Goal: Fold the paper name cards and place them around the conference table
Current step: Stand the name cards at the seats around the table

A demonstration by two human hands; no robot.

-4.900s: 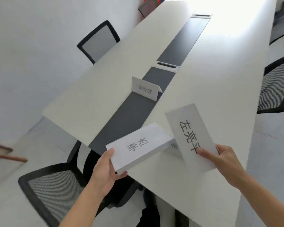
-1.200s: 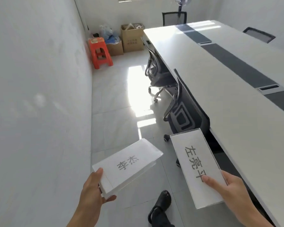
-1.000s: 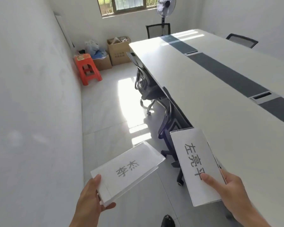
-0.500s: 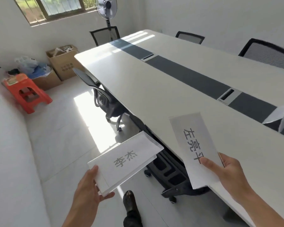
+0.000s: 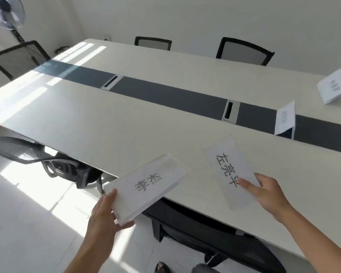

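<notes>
Now: left hand (image 5: 104, 215) pinches folded name card (image 5: 146, 186) — right hand (image 5: 264, 191) grips second card (image 5: 229, 170) above table (image 5: 126, 123).

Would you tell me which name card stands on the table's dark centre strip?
The folded card nearest the right hand; the far-right card sits on white tabletop.

Left hand (image 5: 103, 217) and right hand (image 5: 269, 195): bare, no gloves, rings or watch seen. Both forearms uncovered to the frame edge; no sleeve visible. Dark shoe (image 5: 161, 267) at bottom edge, beside a grey trouser leg (image 5: 203, 269).
</notes>
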